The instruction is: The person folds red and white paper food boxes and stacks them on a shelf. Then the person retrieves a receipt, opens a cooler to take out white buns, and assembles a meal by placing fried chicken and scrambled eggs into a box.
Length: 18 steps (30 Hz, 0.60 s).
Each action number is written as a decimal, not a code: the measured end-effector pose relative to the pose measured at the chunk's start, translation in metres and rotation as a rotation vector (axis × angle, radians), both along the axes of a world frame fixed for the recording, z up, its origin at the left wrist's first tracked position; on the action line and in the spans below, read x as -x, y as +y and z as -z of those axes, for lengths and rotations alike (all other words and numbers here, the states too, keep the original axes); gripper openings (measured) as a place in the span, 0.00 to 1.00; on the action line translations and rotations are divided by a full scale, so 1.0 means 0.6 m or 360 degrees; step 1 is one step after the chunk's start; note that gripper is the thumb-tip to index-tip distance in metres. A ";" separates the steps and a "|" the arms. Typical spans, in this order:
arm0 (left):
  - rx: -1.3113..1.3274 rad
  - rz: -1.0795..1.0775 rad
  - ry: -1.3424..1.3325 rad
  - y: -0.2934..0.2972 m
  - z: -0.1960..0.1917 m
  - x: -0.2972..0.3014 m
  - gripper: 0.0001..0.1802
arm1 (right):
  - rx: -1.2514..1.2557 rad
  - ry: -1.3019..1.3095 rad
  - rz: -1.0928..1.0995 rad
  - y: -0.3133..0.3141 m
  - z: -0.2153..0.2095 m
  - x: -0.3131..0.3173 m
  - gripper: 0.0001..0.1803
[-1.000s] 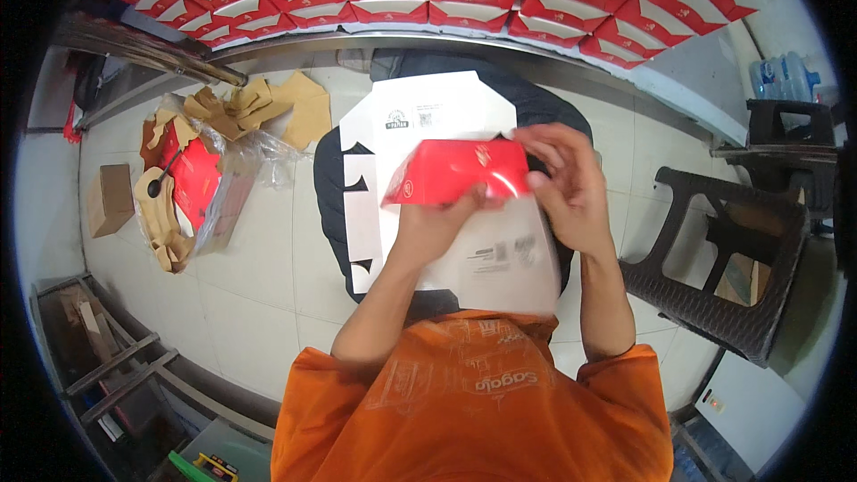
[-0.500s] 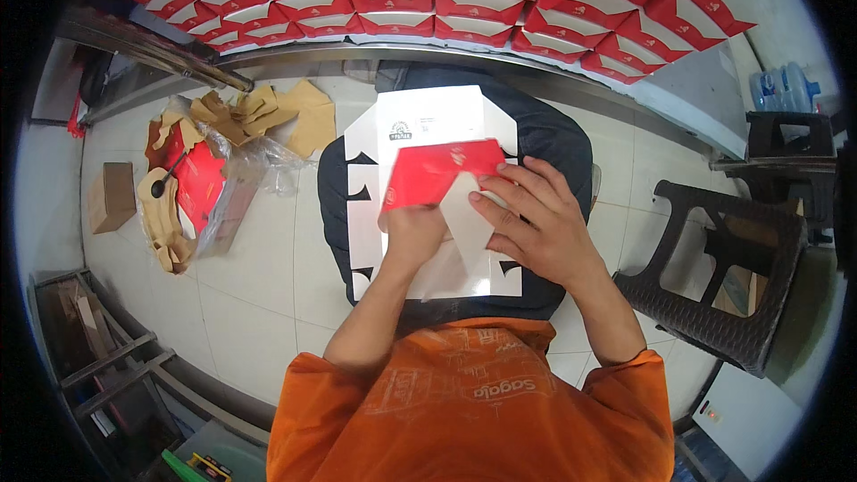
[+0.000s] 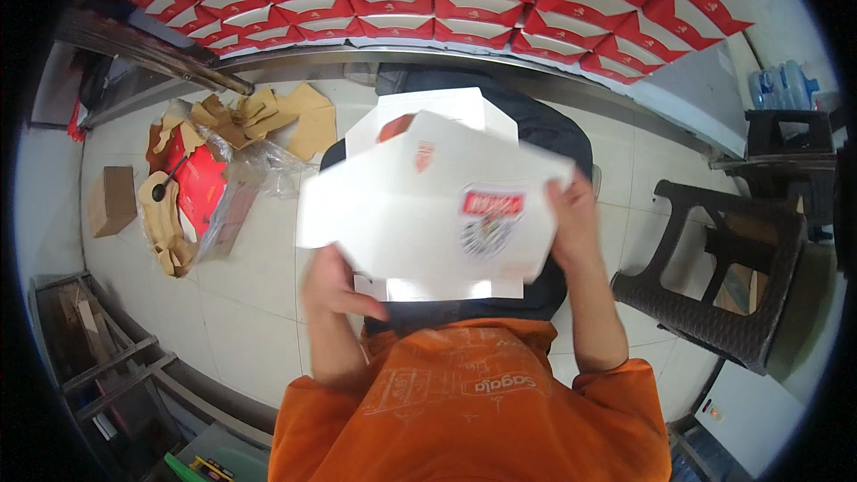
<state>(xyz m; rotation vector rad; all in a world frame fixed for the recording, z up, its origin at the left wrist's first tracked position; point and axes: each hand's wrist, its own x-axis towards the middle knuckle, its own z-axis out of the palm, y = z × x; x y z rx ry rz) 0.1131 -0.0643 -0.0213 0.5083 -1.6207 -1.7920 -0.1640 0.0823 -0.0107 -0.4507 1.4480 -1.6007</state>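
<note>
Left of the flat die-cut sheet lies a torn kraft-paper parcel. The blurred left hand, grip impossible to tell, is beside the white carton blank raised over that sheet. The right hand clamps the blank's right end. A plastic stool stands right of the sheet.

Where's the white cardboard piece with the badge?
In the head view, the white cardboard piece is at centre, just beyond the orange shirt, with the right hand on its right edge and the left hand by its lower left edge.
</note>
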 end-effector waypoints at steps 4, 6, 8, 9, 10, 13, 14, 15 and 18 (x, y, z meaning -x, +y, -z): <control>-0.0993 -0.0114 0.0376 0.076 -0.026 0.081 0.69 | -0.0125 0.0632 -0.0609 -0.010 0.032 -0.055 0.18; -0.0947 0.0466 0.0283 0.055 -0.047 0.108 0.55 | 0.0226 0.1256 -0.0147 -0.029 -0.011 -0.077 0.22; -0.0814 0.0620 0.0066 0.048 -0.061 0.110 0.56 | 0.0617 0.1710 -0.0052 -0.033 -0.021 -0.077 0.26; -0.0774 0.0587 0.0098 0.049 -0.067 0.115 0.57 | 0.0548 0.1827 -0.0059 -0.030 -0.025 -0.075 0.28; -0.0753 0.0421 0.0141 0.055 -0.068 0.113 0.57 | 0.0478 0.1941 -0.0076 -0.024 -0.029 -0.073 0.31; -0.0587 0.0251 0.0044 0.055 -0.072 0.105 0.60 | 0.0317 0.2172 0.0059 -0.022 -0.042 -0.083 0.37; -0.0564 0.0305 0.0020 0.055 -0.072 0.105 0.61 | 0.0368 0.2118 0.0075 -0.020 -0.046 -0.092 0.37; -0.0541 0.0360 -0.0004 0.054 -0.072 0.104 0.62 | 0.0418 0.2064 0.0092 -0.018 -0.049 -0.097 0.37; -0.0664 0.0816 -0.0130 0.047 -0.054 0.102 0.66 | 0.0771 0.1664 0.0155 -0.017 -0.029 -0.101 0.37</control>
